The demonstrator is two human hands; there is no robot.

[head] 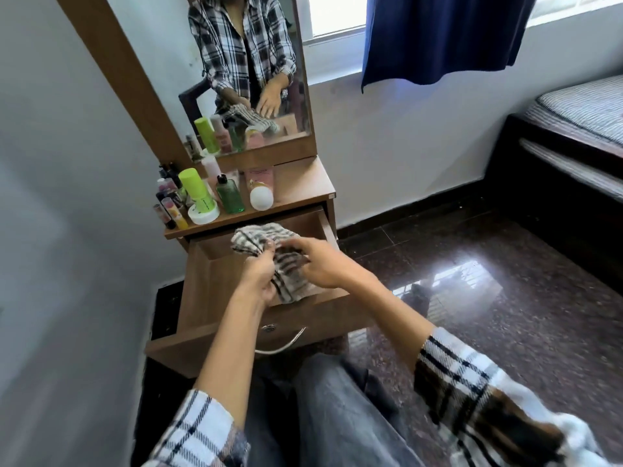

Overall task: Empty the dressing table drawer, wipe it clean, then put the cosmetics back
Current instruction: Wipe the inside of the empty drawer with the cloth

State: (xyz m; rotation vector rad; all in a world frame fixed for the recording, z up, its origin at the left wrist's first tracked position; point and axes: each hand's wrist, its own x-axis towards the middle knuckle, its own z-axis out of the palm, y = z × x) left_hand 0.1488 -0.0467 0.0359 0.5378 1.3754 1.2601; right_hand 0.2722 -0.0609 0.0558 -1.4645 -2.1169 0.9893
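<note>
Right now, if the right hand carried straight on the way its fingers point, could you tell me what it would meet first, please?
The right hand points left, into the striped cloth it already grips over the open drawer. Past the cloth, it would probably meet the left hand next, though depth is hard to judge.

Bottles (199,193) are crowding the tabletop's (303,183) left half, leaving its right side free; the cloth (269,251) is blocking the open drawer's (215,281) middle.
</note>
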